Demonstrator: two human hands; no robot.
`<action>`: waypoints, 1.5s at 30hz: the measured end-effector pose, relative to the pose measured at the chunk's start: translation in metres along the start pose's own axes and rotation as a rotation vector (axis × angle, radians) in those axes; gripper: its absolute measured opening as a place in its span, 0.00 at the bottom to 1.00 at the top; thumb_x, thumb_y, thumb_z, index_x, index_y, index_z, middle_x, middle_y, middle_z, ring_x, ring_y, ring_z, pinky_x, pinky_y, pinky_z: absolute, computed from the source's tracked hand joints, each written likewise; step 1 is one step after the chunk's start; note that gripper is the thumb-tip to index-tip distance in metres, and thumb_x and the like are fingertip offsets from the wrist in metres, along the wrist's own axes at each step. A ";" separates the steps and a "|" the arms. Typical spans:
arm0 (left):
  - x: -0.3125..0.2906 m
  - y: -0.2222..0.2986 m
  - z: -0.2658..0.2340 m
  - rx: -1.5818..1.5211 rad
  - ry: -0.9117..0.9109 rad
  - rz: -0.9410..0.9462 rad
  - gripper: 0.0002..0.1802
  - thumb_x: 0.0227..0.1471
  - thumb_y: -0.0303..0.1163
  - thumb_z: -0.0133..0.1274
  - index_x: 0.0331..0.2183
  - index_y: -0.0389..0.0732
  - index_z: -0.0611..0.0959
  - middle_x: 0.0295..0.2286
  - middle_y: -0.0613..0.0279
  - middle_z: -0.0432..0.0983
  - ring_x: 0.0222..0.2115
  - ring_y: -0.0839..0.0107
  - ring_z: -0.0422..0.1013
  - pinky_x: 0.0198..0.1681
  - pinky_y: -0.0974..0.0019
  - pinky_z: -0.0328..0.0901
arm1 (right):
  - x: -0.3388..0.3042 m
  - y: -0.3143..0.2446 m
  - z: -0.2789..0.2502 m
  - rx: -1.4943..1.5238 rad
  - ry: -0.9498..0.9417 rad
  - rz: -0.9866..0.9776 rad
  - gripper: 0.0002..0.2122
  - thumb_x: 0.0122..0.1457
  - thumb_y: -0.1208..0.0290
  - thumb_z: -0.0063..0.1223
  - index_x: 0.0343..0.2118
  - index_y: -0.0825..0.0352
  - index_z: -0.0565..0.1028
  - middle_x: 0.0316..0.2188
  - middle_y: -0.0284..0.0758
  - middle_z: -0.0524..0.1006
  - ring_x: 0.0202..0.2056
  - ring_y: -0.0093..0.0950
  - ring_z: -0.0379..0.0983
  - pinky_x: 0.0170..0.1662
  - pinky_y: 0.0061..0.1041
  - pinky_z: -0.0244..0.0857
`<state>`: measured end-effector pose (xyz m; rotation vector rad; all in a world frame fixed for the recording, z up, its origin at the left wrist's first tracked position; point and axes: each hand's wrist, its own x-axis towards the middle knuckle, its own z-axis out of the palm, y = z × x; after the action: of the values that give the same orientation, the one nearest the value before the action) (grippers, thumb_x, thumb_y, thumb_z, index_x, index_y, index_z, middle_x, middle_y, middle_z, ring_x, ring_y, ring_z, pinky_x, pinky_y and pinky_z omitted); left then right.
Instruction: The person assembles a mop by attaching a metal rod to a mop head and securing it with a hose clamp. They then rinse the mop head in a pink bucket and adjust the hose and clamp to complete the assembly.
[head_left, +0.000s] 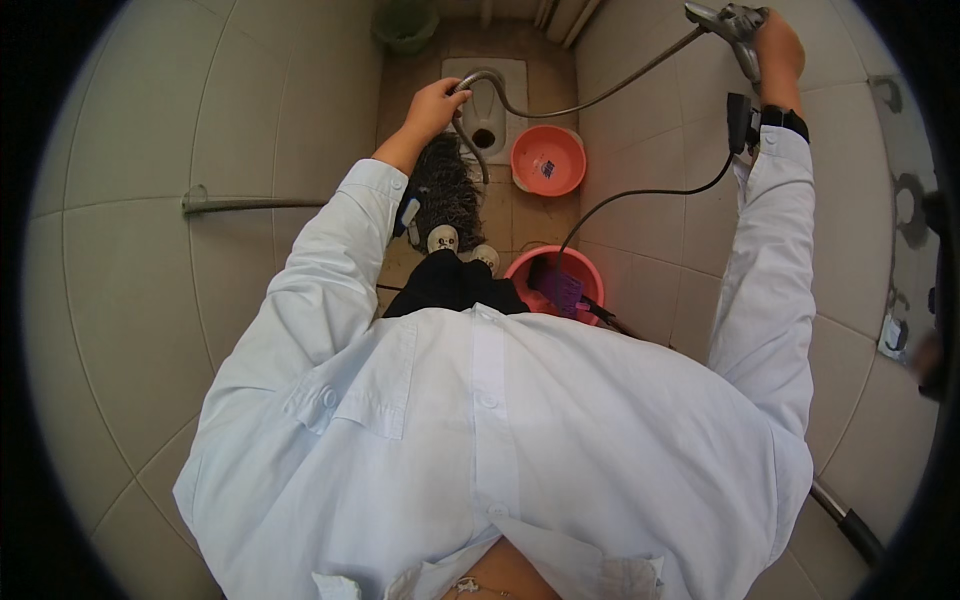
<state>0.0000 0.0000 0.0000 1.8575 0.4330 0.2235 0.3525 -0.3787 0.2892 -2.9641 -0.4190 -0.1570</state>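
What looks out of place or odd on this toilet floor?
A dark mop head lies on the floor beside the squat pan, by the shoes. The left hand holds the hose; the right hand grips the wall tap.

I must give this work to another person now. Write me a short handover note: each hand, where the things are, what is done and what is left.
Left hand: closed on the end of the flexible grey metal hose, above the wet dark string mop head by the white floor-level squat toilet.
Right hand: raised, closed on the grey metal tap on the tiled wall.
Round orange plastic basin: beside the toilet. Red plastic bucket, with a purple brush inside: near the feet.
Done: hose pointed at the mop.
Left: no water visible; probably rinsing the mop.
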 end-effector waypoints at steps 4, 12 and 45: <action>-0.002 -0.042 -0.006 0.015 0.054 0.003 0.17 0.48 0.37 0.55 0.39 0.37 0.78 0.26 0.58 0.76 0.22 0.70 0.73 0.29 0.67 0.67 | -0.052 -0.059 0.075 -0.101 0.541 -0.109 0.22 0.55 0.58 0.46 0.53 0.59 0.64 0.51 0.44 0.65 0.50 0.42 0.64 0.50 0.36 0.60; 0.046 0.007 -0.020 0.276 0.174 0.166 0.16 0.48 0.36 0.55 0.38 0.38 0.78 0.28 0.57 0.76 0.27 0.67 0.71 0.32 0.66 0.65 | -0.199 -0.202 0.277 0.521 -0.239 -0.367 0.16 0.48 0.70 0.54 0.40 0.70 0.70 0.40 0.46 0.73 0.39 0.41 0.71 0.41 0.39 0.65; 0.164 -0.332 -0.009 0.007 -0.101 -0.019 0.09 0.40 0.24 0.54 0.30 0.38 0.79 0.32 0.55 0.68 0.36 0.56 0.68 0.39 0.61 0.64 | -0.158 -0.412 0.767 1.441 -0.413 0.189 0.05 0.55 0.82 0.49 0.34 0.70 0.67 0.42 0.40 0.70 0.39 0.25 0.70 0.42 0.21 0.65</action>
<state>0.0857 0.1646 -0.3200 1.8615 0.3825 0.1147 0.1483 0.0909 -0.4331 -1.5577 -0.1454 0.5485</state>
